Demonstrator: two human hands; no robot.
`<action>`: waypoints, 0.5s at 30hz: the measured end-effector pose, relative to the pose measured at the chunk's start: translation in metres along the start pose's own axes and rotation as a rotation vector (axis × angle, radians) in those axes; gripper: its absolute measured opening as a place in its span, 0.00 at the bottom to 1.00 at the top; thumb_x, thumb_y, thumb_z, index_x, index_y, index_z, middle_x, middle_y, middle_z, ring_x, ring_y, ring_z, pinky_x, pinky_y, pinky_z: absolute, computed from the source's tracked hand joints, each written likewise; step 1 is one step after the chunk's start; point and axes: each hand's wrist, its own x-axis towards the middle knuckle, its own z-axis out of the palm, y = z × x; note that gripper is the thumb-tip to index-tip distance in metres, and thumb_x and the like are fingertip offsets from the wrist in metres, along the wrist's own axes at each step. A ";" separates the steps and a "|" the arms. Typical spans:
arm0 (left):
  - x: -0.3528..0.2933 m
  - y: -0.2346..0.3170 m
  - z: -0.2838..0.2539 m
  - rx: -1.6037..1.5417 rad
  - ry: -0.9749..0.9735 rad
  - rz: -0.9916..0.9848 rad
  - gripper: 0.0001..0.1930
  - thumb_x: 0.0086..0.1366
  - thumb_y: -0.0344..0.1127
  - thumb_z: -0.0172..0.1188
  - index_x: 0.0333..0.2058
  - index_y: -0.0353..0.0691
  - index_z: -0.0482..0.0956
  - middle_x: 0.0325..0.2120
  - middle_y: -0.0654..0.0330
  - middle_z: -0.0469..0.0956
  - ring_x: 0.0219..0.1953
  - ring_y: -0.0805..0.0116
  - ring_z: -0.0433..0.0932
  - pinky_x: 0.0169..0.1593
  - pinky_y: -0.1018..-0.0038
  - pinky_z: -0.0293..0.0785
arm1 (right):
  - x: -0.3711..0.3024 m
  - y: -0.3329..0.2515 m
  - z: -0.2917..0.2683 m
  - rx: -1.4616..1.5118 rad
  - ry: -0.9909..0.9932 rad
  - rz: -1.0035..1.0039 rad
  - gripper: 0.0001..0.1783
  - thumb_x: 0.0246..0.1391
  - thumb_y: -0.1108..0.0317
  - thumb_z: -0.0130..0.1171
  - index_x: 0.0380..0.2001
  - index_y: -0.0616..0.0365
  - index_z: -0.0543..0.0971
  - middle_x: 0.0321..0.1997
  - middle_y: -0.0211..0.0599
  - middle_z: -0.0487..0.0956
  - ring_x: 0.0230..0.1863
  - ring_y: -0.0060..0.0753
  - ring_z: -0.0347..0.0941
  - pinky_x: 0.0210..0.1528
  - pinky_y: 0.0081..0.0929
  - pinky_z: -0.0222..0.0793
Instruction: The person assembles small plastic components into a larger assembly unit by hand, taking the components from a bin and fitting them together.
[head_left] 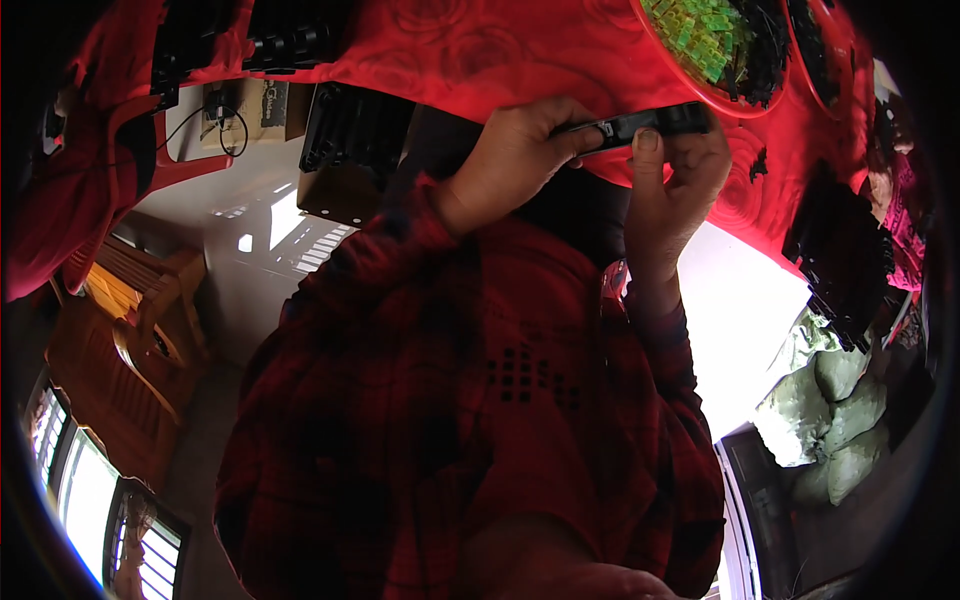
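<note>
Just past the near edge of the red tablecloth, my two hands hold a long, narrow black plastic part (625,130) level between them. My left hand (525,150) pinches its left end between thumb and fingers. At the other end, my right hand (680,175) grips it with the thumb laid on the near face and the fingers behind. Small details on the part's face are too dark to make out. Beyond my right hand stands a red basin (735,106) holding small yellow-green translucent pieces (700,38) and small black pieces (765,50).
A red cloth with a rose pattern (470,50) covers the table. Stacks of black parts (290,35) lie at its far left, with more black parts (840,250) at right. An open box of black parts (355,135) and a red chair (190,172) stand left. Pale sacks (830,410) sit lower right.
</note>
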 end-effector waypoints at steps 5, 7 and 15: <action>0.005 -0.007 -0.006 -0.118 -0.090 -0.055 0.09 0.68 0.36 0.59 0.41 0.36 0.78 0.28 0.67 0.78 0.32 0.81 0.75 0.37 0.82 0.71 | -0.003 0.002 0.003 0.053 -0.001 -0.042 0.25 0.55 0.73 0.65 0.48 0.67 0.62 0.48 0.45 0.72 0.34 0.20 0.71 0.41 0.22 0.70; 0.005 -0.011 -0.003 -0.268 -0.123 0.022 0.09 0.68 0.37 0.59 0.40 0.37 0.79 0.28 0.68 0.78 0.31 0.81 0.75 0.37 0.82 0.71 | -0.002 -0.001 0.004 0.035 -0.002 -0.035 0.24 0.55 0.73 0.65 0.47 0.67 0.62 0.50 0.47 0.71 0.34 0.20 0.71 0.40 0.22 0.70; 0.005 -0.008 -0.002 -0.052 -0.061 0.003 0.08 0.68 0.36 0.58 0.38 0.37 0.79 0.29 0.68 0.78 0.30 0.82 0.74 0.35 0.83 0.70 | -0.002 0.002 0.002 0.025 -0.012 0.052 0.22 0.55 0.73 0.65 0.45 0.65 0.63 0.55 0.52 0.70 0.34 0.20 0.71 0.41 0.22 0.70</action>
